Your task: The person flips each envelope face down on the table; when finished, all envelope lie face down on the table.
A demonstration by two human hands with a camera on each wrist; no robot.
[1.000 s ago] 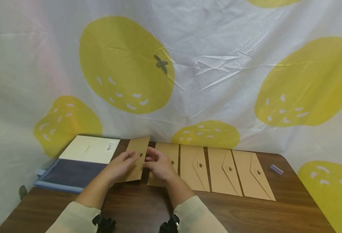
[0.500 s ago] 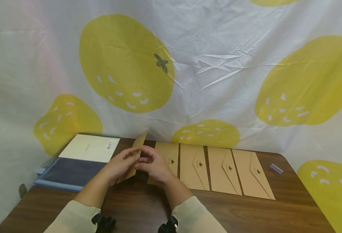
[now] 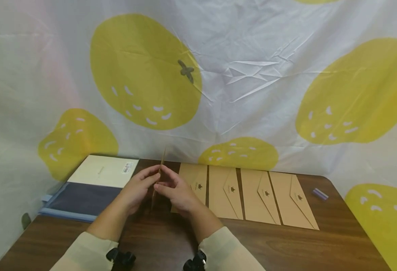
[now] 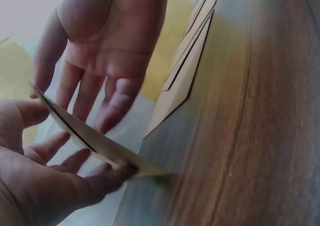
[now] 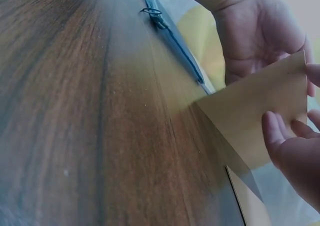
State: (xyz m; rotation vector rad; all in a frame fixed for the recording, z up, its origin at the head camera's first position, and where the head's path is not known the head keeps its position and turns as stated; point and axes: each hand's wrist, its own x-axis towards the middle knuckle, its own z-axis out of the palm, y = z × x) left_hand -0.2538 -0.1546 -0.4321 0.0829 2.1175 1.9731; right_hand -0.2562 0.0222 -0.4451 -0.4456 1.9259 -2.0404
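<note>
A brown paper envelope [image 3: 162, 160] stands nearly edge-on to the head view, between the two hands. The left hand [image 3: 137, 190] grips it from the left side, fingers bent against it. From the right, the right hand [image 3: 179, 190] pinches it, its thumb on the broad face of the envelope [image 5: 240, 103] in the right wrist view. Seen from the left wrist, the envelope [image 4: 90, 136] is tilted, with the left hand [image 4: 50, 176] below it and the right hand [image 4: 110, 46] above.
Several brown envelopes [image 3: 218, 194] lie in a row to the right, some showing pointed flaps and crown marks. A small purple object [image 3: 320, 194] is beyond them. On the left lie a cream booklet [image 3: 100, 173] and a dark blue zip pouch [image 3: 87, 199]. A printed curtain [image 3: 239, 113] hangs behind.
The held envelope has turned from showing its marked face to standing almost edge-on in the head view. The right hand has shifted slightly left with it; the row of envelopes is unmoved.
</note>
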